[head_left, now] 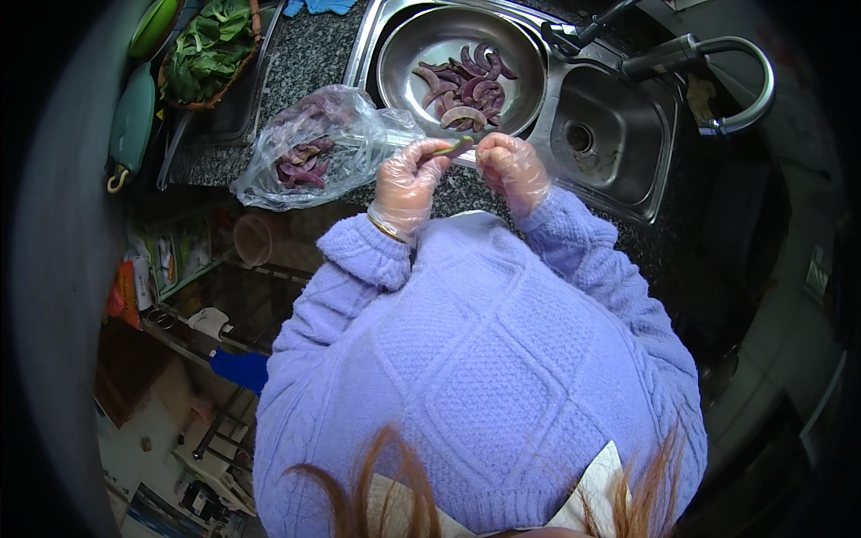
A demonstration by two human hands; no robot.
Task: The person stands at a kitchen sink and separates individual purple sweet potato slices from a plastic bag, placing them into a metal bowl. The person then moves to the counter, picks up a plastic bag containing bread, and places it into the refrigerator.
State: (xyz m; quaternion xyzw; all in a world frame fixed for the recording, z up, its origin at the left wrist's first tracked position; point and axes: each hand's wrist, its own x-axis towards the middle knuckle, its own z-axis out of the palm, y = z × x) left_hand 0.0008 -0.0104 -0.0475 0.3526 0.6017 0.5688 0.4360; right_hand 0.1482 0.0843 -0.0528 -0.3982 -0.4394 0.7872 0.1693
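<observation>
In a thin clear plastic glove, my left hand [408, 185] pinches a bean pod [456, 147] with a greenish edge between thumb and fingers. The pod points towards my right hand [512, 168], which is gloved too. Its fingers are curled together just right of the pod's tip, and I see nothing clearly between them. Beyond my hands, a wide stainless steel basin [410, 81] sits over the larger sink bowl. Purple flat bean pods [474, 87] lie heaped in it. A clear plastic bag [259, 181] left of my hands contains more purple pods [306, 163].
The small sink bowl [609, 161] is on the right, under a curved faucet [753, 54]. Leafy greens [212, 57] fill a woven basket [195, 104] at the far left, beside a teal lidded item [132, 124]. Dark speckled granite counter [316, 50] surrounds the sink.
</observation>
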